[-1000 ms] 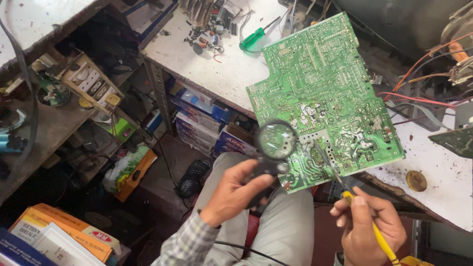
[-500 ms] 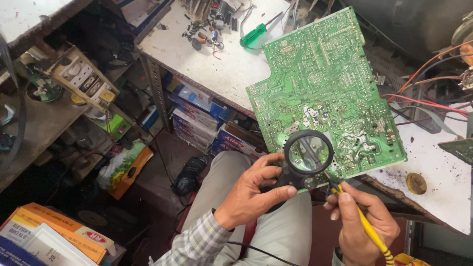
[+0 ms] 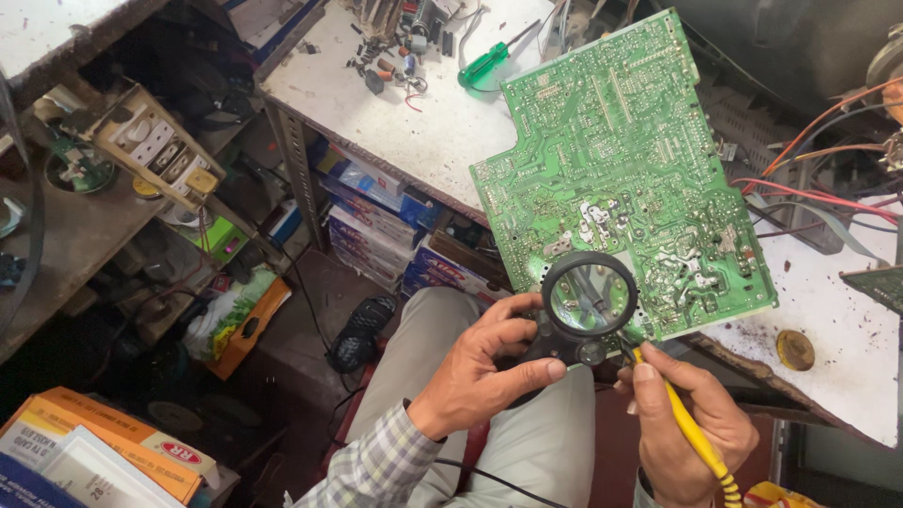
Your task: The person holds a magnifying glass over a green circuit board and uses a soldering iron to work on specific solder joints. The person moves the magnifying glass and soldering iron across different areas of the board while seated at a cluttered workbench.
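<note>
A large green circuit board lies solder side up on the white workbench, its near edge jutting over the bench front. My left hand grips a round black magnifying glass held over the board's lower edge. My right hand holds a yellow-handled soldering iron like a pen, its tip reaching under the lens toward the board's near edge. My grey-trousered lap is below.
A green-handled screwdriver and several small parts lie at the bench's back. Red and orange wires run off the board's right. A round brown tin sits near the bench front. Boxes fill the shelf below; a socket board stands left.
The magnifying glass has shifted right and down along the board's near edge. My right hand has brought the soldering iron tip up beneath the lens.
</note>
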